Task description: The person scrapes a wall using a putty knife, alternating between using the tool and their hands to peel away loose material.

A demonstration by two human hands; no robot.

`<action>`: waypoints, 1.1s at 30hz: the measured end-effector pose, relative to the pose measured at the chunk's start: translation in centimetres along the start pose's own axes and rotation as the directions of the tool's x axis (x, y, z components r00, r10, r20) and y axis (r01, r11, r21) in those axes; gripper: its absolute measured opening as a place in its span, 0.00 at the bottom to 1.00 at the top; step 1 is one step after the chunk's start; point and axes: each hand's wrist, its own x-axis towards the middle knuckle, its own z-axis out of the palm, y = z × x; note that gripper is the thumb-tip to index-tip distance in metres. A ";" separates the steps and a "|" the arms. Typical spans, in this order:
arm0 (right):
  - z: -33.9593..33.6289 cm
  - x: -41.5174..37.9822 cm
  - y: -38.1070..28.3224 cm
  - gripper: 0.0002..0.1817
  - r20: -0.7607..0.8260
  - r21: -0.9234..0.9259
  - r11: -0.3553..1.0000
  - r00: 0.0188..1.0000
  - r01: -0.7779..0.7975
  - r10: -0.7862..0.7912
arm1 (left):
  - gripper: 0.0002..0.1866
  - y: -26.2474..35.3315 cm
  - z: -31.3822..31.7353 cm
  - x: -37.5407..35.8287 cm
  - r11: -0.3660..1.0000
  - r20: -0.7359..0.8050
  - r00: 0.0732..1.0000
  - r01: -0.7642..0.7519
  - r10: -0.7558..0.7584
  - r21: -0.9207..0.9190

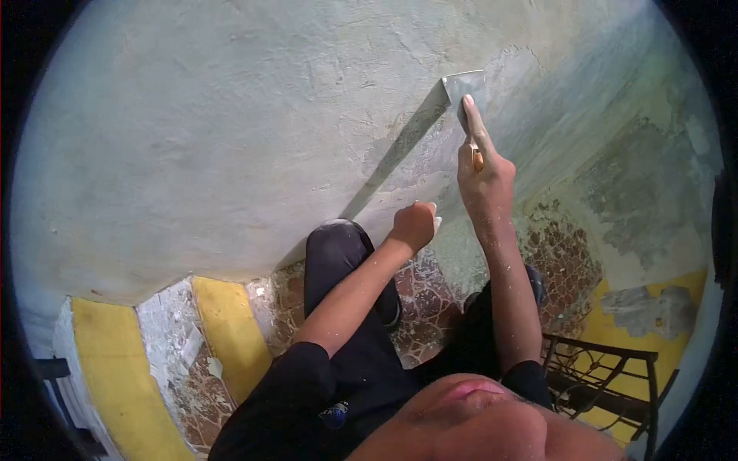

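Against the patchy wall (192, 154), the right hand (486, 175) grips a scraper (472, 83), forefinger stretched along it. The left hand (415, 226) curls closed near the wall; whether it holds anything, I cannot tell.

Brown patterned floor (421, 298); yellow bands (119, 361); black metal frame (607, 348).

Right grip (490, 180) reaches forward, index extended; left grip (415, 225) curls.
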 end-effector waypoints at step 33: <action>1.5 -3.5 -1.9 0.41 0.189 0.023 0.941 0.925 -0.339 0.329 | 0.20 -1.3 3.0 1.7 0.991 0.112 0.987 0.110 -0.118 0.078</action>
